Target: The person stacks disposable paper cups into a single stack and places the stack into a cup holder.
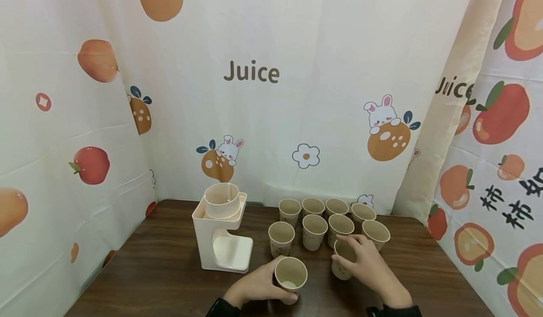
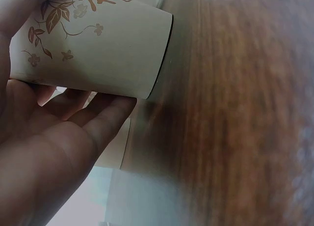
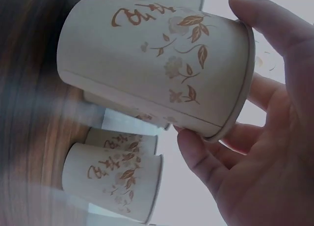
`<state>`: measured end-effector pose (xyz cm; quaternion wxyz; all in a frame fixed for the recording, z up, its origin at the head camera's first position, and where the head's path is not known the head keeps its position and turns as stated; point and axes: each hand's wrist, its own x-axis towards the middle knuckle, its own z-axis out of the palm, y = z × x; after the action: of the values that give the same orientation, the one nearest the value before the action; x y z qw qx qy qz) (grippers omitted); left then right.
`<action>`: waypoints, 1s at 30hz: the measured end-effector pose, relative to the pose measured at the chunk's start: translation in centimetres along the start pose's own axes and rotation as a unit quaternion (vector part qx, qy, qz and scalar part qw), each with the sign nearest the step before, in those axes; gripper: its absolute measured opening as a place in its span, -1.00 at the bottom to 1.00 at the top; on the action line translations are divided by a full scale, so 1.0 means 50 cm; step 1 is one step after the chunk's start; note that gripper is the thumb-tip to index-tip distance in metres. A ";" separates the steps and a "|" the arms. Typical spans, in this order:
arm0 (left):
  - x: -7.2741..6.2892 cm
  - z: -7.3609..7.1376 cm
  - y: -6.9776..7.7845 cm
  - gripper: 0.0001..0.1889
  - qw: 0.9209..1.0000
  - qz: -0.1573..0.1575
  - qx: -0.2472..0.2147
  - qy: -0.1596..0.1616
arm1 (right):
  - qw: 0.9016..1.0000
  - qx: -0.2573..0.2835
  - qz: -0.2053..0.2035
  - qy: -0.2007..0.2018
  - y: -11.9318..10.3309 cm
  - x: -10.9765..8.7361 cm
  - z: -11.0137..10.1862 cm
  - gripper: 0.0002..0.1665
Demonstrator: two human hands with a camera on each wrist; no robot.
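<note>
My left hand (image 1: 258, 285) holds a paper cup (image 1: 291, 274) upright at the front middle of the table, thumb on the near side and fingers round the far side. Up close in the left wrist view, the cup (image 2: 98, 49) is pale with brown leaf print, and its base is just off or at the wood; I cannot tell which. My right hand (image 1: 368, 266) grips a second such cup (image 1: 341, 271) near its rim, between thumb and fingers. In the right wrist view this cup (image 3: 157, 64) shows brown flowers and lettering. Whether its base touches the table is unclear.
Behind the hands stand several more upright paper cups (image 1: 315, 236) in rough rows. To their left is a white stand-like appliance (image 1: 206, 246) with a round cup-shaped top. The dark wooden table (image 1: 148, 270) is bordered by printed curtains (image 1: 271, 119).
</note>
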<state>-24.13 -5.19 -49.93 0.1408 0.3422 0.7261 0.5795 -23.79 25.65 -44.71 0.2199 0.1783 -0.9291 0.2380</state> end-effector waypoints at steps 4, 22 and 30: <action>0.000 -0.001 0.002 -0.35 1.000 -0.003 0.002 -0.001 | 1.000 0.016 -0.017 0.010 -0.014 0.004 -0.004 -0.42; -0.002 -0.002 0.001 -0.35 1.000 -0.003 0.003 -0.003 | 0.993 0.050 -0.095 0.053 -0.092 0.013 -0.041 -0.33; 0.000 -0.001 0.004 -0.35 1.000 0.005 -0.011 -0.010 | 0.991 0.052 -0.112 0.061 -0.122 0.013 -0.051 -0.26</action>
<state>-24.10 -5.21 -49.73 0.1493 0.3497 0.7164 0.5850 -20.86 21.79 -40.13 0.2916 0.2777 -0.8747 0.2698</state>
